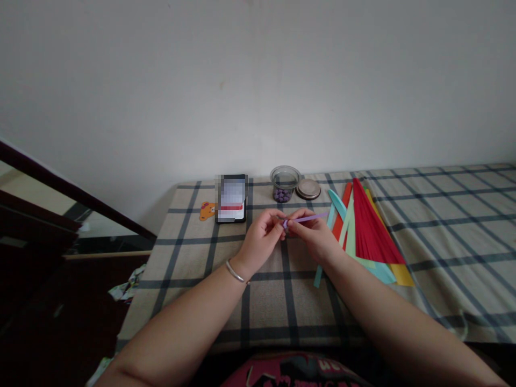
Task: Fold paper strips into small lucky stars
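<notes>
A narrow purple paper strip [308, 217] is pinched between my two hands above the checked cloth. Its left end is folded into a small knot at the fingertips, and the loose tail points right. My left hand [266, 228], with a silver bangle at the wrist, is closed on the folded end. Close against it, my right hand [314, 232] grips the strip near the knot. Just beyond the hands stands a clear plastic tub [284, 183] with small purple folded pieces at its bottom. The tub's round lid [308, 188] lies beside it on the right.
Fanned paper strips [374, 231] in red, yellow, green, blue and orange lie right of my hands. A phone [231, 199] stands at the left, by an orange bear cutout [207, 211]. A wall rises behind the cloth-covered table [189, 263]; its left edge drops to a dark floor.
</notes>
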`<state>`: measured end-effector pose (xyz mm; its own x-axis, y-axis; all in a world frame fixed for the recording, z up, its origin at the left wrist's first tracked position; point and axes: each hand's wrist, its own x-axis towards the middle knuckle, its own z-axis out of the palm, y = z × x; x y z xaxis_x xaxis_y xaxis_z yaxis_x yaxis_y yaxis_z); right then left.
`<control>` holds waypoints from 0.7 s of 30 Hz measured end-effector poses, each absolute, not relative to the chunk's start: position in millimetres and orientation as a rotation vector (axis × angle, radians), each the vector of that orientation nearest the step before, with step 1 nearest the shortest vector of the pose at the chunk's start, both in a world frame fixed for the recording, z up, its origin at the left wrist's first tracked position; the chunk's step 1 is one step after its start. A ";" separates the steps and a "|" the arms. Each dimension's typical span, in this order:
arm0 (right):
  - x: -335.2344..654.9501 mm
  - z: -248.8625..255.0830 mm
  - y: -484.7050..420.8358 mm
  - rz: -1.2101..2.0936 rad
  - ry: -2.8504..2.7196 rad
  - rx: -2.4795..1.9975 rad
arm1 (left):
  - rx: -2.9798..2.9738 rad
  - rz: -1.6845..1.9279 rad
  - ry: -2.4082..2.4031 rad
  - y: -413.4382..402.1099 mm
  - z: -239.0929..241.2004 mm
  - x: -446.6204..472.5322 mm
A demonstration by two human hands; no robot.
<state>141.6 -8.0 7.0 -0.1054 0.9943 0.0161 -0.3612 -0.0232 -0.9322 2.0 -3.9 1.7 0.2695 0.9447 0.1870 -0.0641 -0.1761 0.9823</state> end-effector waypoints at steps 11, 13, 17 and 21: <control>143.8 4.8 -4.4 1.326 -1.009 -0.988 | 1.587 1.172 0.884 -7.5 4.8 1.3; 144.4 2.8 -4.1 1.317 -1.028 -0.989 | 1.613 1.173 0.900 -7.6 3.8 1.2; 144.8 2.3 -4.7 1.329 -1.020 -0.986 | 1.579 1.173 0.897 -6.4 1.7 1.9; 144.4 5.4 -6.0 1.384 -0.960 -0.985 | 1.480 1.177 0.902 -4.9 1.0 2.4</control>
<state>144.4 -6.0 5.4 -0.0215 0.9992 -0.0344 -0.3179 -0.0395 -0.9473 2.4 -4.9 1.0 0.2482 0.9428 0.2225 -0.0301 -0.2220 0.9746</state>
